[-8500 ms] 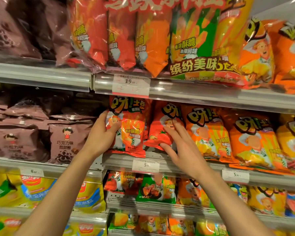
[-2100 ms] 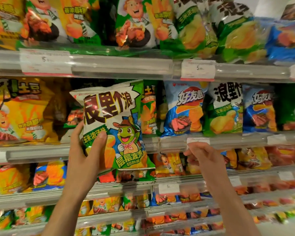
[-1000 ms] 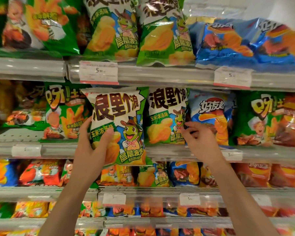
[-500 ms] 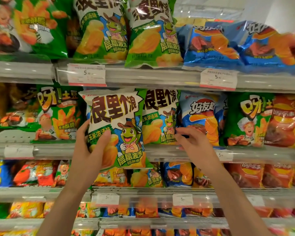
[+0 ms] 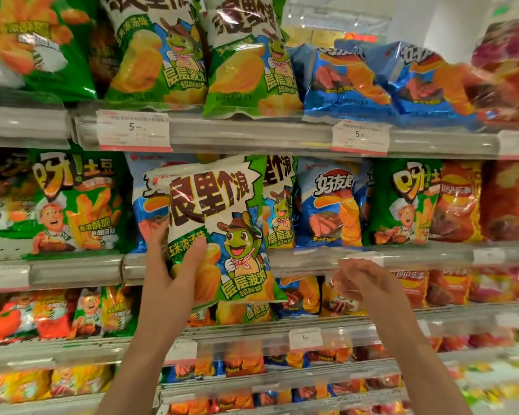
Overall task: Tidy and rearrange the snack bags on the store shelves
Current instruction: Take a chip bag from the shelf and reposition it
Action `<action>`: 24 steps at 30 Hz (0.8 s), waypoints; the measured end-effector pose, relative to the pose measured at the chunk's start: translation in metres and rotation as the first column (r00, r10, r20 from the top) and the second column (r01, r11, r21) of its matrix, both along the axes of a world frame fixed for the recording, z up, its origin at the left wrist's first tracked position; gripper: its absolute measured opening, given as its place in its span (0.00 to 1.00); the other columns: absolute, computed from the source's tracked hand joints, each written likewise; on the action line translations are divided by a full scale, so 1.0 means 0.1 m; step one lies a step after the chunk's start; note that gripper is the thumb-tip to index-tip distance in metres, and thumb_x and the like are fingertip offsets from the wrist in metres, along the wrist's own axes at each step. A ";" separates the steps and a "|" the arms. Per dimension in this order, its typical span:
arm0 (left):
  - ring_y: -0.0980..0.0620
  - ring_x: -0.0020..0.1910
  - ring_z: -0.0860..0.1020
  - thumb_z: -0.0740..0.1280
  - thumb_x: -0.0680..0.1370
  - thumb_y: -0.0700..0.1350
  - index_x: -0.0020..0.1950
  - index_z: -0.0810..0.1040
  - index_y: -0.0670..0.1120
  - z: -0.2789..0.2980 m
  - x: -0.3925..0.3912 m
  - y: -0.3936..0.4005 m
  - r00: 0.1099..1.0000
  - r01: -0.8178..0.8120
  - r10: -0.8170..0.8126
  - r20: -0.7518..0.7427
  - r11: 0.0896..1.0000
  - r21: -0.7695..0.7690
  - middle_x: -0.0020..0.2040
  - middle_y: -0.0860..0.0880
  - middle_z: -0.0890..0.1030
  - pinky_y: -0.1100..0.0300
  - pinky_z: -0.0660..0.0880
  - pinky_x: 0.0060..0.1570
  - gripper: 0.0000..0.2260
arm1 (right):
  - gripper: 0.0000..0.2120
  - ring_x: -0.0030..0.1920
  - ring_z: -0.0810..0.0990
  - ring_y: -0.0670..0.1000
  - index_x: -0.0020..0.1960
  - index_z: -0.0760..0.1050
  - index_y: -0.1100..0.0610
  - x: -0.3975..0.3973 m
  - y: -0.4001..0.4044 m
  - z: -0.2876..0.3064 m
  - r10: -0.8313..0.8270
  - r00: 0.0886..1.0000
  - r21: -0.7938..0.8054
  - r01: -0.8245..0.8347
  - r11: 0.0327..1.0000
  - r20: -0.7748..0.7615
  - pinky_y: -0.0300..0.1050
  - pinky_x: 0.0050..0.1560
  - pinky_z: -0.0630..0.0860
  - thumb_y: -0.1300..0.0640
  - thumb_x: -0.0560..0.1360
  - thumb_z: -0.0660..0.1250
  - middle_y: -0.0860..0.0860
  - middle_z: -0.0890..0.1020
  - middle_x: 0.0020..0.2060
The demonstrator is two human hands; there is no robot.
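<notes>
Since half a second ago our right hand (image 5: pixel 369 284) has dropped off the shelved bags — it hovers below the shelf rail (image 5: pixel 312 259), fingers loosely curled, holding nothing. Our left hand (image 5: pixel 174 265) grips the green frog bag (image 5: pixel 222 232) low on its left edge, raised before a blue bag (image 5: pixel 147 205) — a matching frog bag (image 5: pixel 280 205) stands just right.

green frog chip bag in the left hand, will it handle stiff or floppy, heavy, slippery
The green frog chip bag looks puffed and holds its shape upright, so probably semi-stiff and light for its size. The left hand grips only its lower corner, which suggests little weight. Its glossy film may be slippery, and the contents likely crush easily.
</notes>
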State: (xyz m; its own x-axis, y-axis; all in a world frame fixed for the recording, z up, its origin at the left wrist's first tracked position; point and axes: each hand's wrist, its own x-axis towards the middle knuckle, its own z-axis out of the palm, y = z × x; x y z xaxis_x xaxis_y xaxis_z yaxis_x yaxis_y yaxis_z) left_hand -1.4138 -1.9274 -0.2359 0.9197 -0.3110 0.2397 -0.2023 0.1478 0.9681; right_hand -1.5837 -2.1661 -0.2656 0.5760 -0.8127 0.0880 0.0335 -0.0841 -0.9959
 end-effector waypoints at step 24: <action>0.60 0.60 0.79 0.68 0.73 0.63 0.76 0.63 0.65 0.03 -0.94 -1.76 0.996 -0.054 0.050 0.069 0.997 0.059 0.62 0.67 0.76 0.49 0.77 0.63 0.32 | 0.11 0.51 0.81 0.42 0.60 0.79 0.51 -0.73 -2.01 0.31 -0.155 0.987 -0.405 0.121 0.906 -0.050 0.41 0.51 0.77 0.48 0.81 0.67 0.42 0.83 0.50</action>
